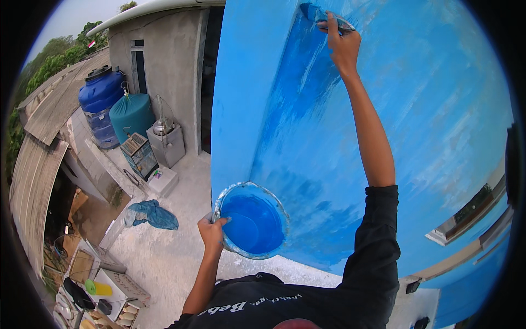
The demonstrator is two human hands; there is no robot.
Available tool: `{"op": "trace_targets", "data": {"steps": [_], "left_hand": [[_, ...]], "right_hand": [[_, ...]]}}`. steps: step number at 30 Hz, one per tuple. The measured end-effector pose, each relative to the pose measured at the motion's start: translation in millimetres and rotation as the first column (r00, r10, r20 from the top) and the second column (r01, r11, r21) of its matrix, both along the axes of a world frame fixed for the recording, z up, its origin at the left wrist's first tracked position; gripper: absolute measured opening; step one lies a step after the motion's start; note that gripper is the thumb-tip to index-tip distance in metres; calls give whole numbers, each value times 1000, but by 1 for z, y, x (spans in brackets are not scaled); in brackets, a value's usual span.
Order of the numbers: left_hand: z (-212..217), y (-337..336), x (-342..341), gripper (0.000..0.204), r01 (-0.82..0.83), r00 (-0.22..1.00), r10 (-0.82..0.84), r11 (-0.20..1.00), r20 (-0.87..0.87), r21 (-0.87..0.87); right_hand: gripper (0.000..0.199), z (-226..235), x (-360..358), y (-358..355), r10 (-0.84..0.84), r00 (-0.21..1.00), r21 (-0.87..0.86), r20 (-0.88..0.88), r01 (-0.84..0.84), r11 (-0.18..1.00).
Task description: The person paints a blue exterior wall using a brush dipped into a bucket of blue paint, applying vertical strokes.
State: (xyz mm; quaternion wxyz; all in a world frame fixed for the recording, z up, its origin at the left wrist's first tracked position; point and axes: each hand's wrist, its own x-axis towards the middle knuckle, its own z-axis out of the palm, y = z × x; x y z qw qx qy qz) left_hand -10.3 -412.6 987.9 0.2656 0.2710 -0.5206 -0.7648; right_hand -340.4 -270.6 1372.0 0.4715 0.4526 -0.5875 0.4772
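Note:
My right hand [344, 48] is raised high against the wall, its fingers closed round the handle of a paintbrush [314, 13]. The blue-coated bristles point left and meet the wall, or nearly so. Darker, streaky blue paint covers part of the lighter blue wall [438, 109] below the brush. Low in front of me, my left hand [212, 231] grips the left rim of a paint bucket [284, 211], thumb over the edge. Bright blue paint [255, 225] lies inside the bucket, and smears coat its rim.
Left of the wall stand a blue water tank [101, 109], a green covered drum [131, 115] and a small cage [139, 155]. A crumpled blue cloth [153, 214] lies on the concrete floor [186, 192]. A window opening [466, 214] sits at lower right.

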Motion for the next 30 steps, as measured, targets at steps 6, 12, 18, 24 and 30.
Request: {"op": "trace_targets", "data": {"steps": [6, 12, 18, 24, 30], "left_hand": [[-9, 1, -1, 7, -41, 999, 41, 999, 35, 19], [-3, -5, 1, 7, -8, 999, 10, 999, 53, -53], [1, -3, -7, 11, 57, 998, -56, 998, 27, -33], [-5, -10, -3, 15, 111, 992, -110, 994, 64, -13], [-15, -15, -1, 15, 95, 991, -91, 995, 103, -37]], "right_hand": [[27, -183, 13, 14, -108, 916, 327, -387, 246, 912], [26, -317, 51, 25, -112, 994, 595, 6, 87, 799], [31, -241, 45, 24, -216, 849, 621, 483, -158, 768], [27, -158, 40, 8, -103, 989, 173, 103, 85, 981], [25, -264, 44, 7, -224, 956, 476, -187, 288, 831]]}}
